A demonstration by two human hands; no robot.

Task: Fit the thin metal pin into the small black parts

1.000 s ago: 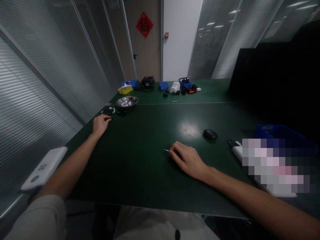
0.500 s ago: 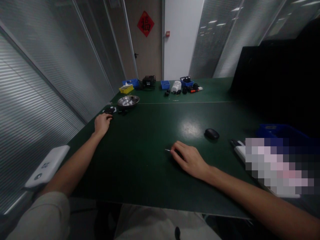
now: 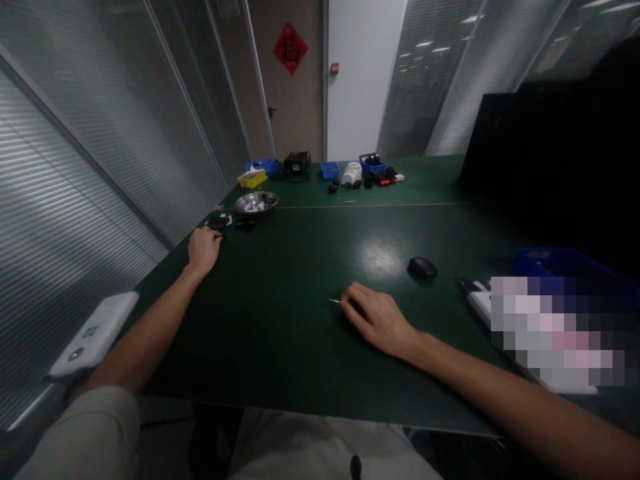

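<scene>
My left hand (image 3: 204,248) rests at the table's left edge, fingers bent and drawn together around something small and dark at their tips; what it is does not show clearly. Just beyond it lie flat black pieces (image 3: 218,222) with white patches, and several small black parts (image 3: 245,225). A shallow metal bowl (image 3: 243,206) with pale and dark bits in it stands behind them. Low over the middle of the table, my right hand (image 3: 377,320) is closed in a pinch on a thin tool with a silvery tip (image 3: 334,301) pointing left; the rest of the tool is hidden by the hand.
A black mouse (image 3: 423,268) lies right of my right hand. Farther right are a blue bin (image 3: 530,257) and a dark monitor (image 3: 520,153). Along the back stand a yellow tray (image 3: 253,179), a blue tray (image 3: 330,171), a black device (image 3: 297,163) and a white housing (image 3: 352,174).
</scene>
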